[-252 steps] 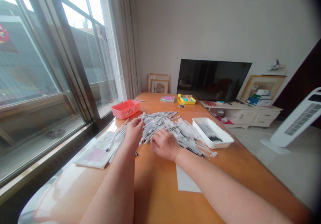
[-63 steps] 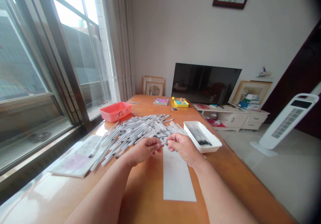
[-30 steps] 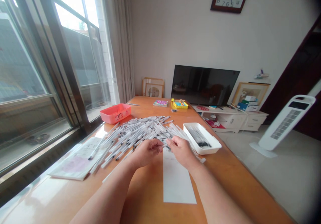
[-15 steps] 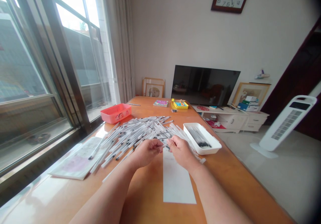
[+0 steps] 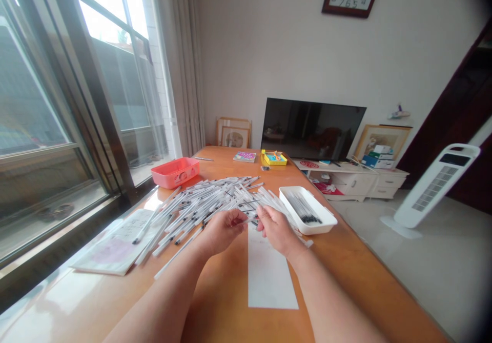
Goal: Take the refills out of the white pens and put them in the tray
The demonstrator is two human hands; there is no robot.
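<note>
My left hand (image 5: 226,230) and my right hand (image 5: 273,227) are close together in front of the pile, both closed in a pinch. Between their fingertips is a slim, pale, translucent pen (image 5: 249,221), mostly covered by the fingers. Whether it is one piece or two, I cannot tell. Below my hands lies a white sheet of paper (image 5: 271,276), its far end under the right hand. Just beyond spreads a heap of clear pens (image 5: 207,197), many with black ends. Right of my right hand stands a white plastic tray (image 5: 321,227) with several black-tipped pens or refills in it.
A red plastic basket (image 5: 175,175) stands behind the heap on the left. A booklet (image 5: 111,248) lies at the left table edge, partly under pens. Farther back are a pink booklet (image 5: 245,157) and a yellow box (image 5: 277,161). The table's right edge drops to the floor.
My view has shifted slightly. Both hands stay close together in a pinch, with the right one turned a little. The pile and the tray look the same.
</note>
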